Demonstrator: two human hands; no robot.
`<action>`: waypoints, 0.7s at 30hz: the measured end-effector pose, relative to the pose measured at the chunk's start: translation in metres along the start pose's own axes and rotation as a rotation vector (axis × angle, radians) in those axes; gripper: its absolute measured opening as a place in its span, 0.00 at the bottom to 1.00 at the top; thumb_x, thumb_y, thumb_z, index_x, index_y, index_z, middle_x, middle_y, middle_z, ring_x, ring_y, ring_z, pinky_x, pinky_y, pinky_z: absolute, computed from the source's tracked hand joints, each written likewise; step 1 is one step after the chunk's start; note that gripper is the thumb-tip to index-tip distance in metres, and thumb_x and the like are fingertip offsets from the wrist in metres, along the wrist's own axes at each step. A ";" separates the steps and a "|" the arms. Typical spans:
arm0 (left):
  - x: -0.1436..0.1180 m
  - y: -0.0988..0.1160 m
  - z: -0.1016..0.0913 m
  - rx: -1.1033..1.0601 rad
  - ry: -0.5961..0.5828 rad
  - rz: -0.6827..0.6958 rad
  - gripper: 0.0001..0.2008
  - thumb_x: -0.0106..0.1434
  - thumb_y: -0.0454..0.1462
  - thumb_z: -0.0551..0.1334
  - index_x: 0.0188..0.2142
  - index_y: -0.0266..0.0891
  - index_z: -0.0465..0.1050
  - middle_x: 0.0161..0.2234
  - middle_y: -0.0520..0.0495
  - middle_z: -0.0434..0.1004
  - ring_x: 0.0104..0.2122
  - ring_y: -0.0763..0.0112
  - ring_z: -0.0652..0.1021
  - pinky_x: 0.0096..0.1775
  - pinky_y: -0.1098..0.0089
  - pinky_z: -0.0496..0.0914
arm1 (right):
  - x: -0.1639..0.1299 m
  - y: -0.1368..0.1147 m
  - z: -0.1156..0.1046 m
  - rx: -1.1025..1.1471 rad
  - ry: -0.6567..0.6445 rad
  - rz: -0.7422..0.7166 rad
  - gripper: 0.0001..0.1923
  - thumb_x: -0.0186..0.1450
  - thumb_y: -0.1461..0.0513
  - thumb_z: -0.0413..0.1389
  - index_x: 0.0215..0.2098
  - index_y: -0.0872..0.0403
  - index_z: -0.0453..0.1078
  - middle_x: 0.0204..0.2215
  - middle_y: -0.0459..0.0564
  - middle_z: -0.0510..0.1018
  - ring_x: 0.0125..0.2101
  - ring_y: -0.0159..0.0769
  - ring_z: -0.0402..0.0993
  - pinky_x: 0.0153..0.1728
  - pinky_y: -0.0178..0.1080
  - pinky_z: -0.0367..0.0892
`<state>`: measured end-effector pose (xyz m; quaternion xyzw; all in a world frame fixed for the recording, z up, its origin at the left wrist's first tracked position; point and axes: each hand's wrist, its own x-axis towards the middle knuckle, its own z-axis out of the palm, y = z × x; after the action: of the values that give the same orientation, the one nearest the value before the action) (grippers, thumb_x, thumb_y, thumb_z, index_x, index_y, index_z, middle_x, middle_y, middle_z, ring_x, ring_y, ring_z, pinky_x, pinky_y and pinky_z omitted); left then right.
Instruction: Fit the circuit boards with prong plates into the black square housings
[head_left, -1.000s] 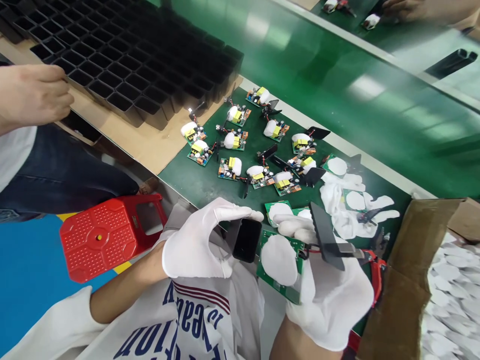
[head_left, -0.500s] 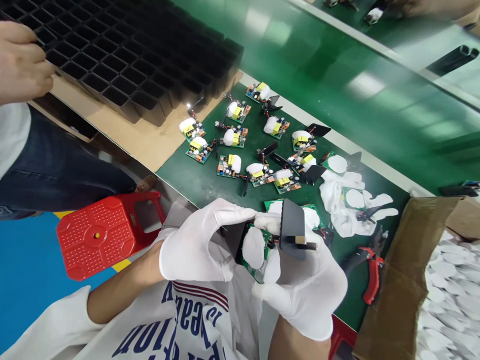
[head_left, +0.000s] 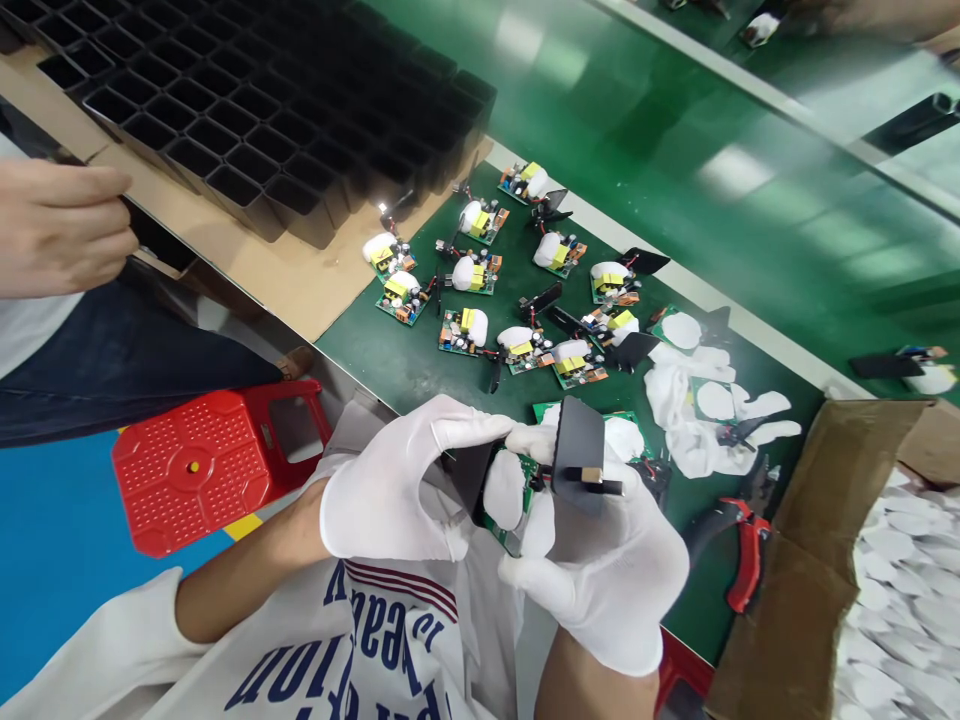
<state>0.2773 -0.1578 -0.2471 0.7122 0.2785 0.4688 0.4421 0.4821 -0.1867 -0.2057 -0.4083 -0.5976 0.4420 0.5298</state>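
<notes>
My left hand (head_left: 397,490), in a white glove, is closed round a black plastic case (head_left: 469,472), mostly hidden by the palm. One end of a green circuit board (head_left: 491,530) with a white pad (head_left: 504,490) on it lies at the case's mouth; how deep it sits is hidden. My gloved right hand (head_left: 607,570) grips the board's other end. A black plug plate (head_left: 581,440) with pins stands tilted against its fingers, joined to the board by short wires. Behind my hands, another board (head_left: 624,440) with white pads lies on the table.
Several circuit boards (head_left: 474,272) with plug plates lie on the green table (head_left: 360,350). Rows of black cases (head_left: 247,160) stand at the back left. Cutting pliers (head_left: 746,555), white gloves (head_left: 686,440) and a carton (head_left: 802,530) of white pads are right. A co-worker's hand (head_left: 64,225) and red stool (head_left: 195,470) are left.
My right hand has shifted slightly left, bringing the board and plug plate a little nearer the case. At the left, the co-worker's hand has moved down and to the right.
</notes>
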 end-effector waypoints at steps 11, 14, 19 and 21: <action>0.000 0.000 0.000 0.012 0.022 0.009 0.46 0.56 0.31 0.79 0.72 0.46 0.66 0.60 0.37 0.81 0.56 0.53 0.83 0.56 0.54 0.81 | 0.009 -0.006 0.007 0.049 -0.054 0.017 0.33 0.63 0.61 0.78 0.64 0.42 0.76 0.57 0.53 0.87 0.55 0.52 0.85 0.55 0.56 0.83; -0.001 -0.001 -0.001 0.021 0.018 0.030 0.48 0.56 0.32 0.79 0.73 0.47 0.64 0.61 0.37 0.81 0.56 0.52 0.83 0.56 0.53 0.82 | 0.010 -0.005 0.007 0.034 -0.075 -0.002 0.35 0.62 0.61 0.78 0.64 0.40 0.75 0.55 0.51 0.88 0.56 0.52 0.85 0.57 0.57 0.82; -0.001 0.000 -0.002 0.037 0.016 0.039 0.48 0.56 0.33 0.80 0.73 0.45 0.64 0.60 0.35 0.81 0.56 0.52 0.83 0.55 0.54 0.82 | 0.008 0.000 0.007 -0.028 -0.054 -0.025 0.34 0.61 0.58 0.79 0.63 0.41 0.75 0.51 0.52 0.89 0.53 0.57 0.86 0.55 0.63 0.81; -0.001 0.000 -0.001 0.027 0.020 0.047 0.47 0.58 0.33 0.80 0.73 0.45 0.64 0.59 0.36 0.82 0.57 0.52 0.83 0.57 0.53 0.81 | 0.006 0.002 0.007 -0.067 -0.051 -0.031 0.29 0.61 0.58 0.79 0.58 0.42 0.78 0.51 0.52 0.88 0.53 0.56 0.86 0.55 0.61 0.80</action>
<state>0.2758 -0.1583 -0.2469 0.7197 0.2724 0.4824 0.4184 0.4741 -0.1808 -0.2060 -0.4053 -0.6316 0.4238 0.5072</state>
